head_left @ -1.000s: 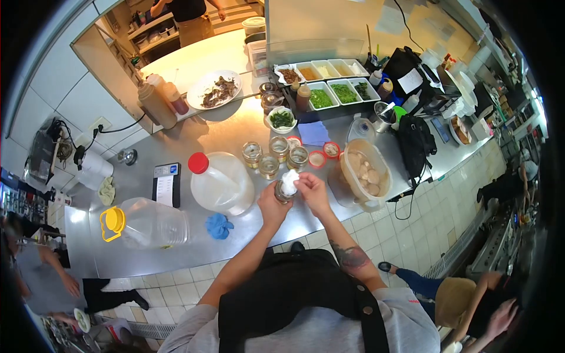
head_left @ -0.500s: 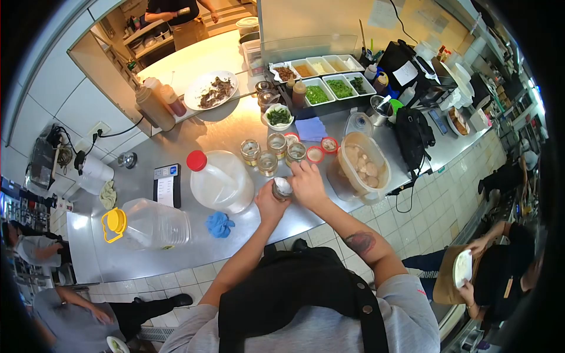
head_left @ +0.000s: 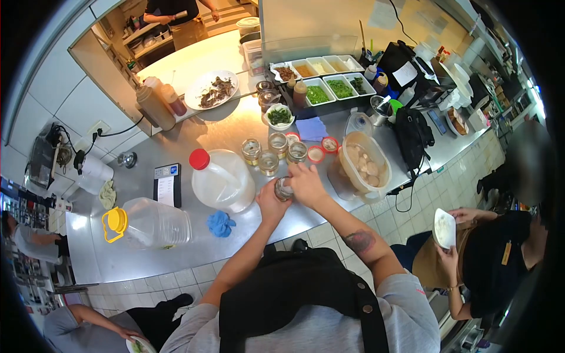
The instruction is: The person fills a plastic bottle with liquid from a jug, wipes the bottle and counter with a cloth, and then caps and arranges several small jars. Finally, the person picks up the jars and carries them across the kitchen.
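Observation:
My left hand [head_left: 274,201] is wrapped round a small glass jar [head_left: 283,188] near the front edge of the steel counter. Against the jar's right side, my right hand [head_left: 307,186] has its fingers curled in and its thumb touching the glass; the fingertips are partly hidden. Just beyond my hands stand several open glass jars [head_left: 269,162] with labels. Red-rimmed lids [head_left: 316,154] lie to their right. Right of my right hand is a clear plastic tub [head_left: 360,167] of pale round pieces. A large jug with a red cap [head_left: 223,179] stands left of my left hand.
A yellow-capped bottle [head_left: 156,223], a crumpled blue cloth [head_left: 220,224] and a printer-like device [head_left: 167,185] lie left. Behind are a plate of dark food [head_left: 210,90] and garnish trays [head_left: 329,88]. A co-worker [head_left: 488,259] holds a white dish at right; another person [head_left: 100,323] is at lower left.
My right hand has shifted slightly down against the jar, and the white patch in its mouth shows less. The right co-worker has moved closer with the dish; the lower-left person has shifted.

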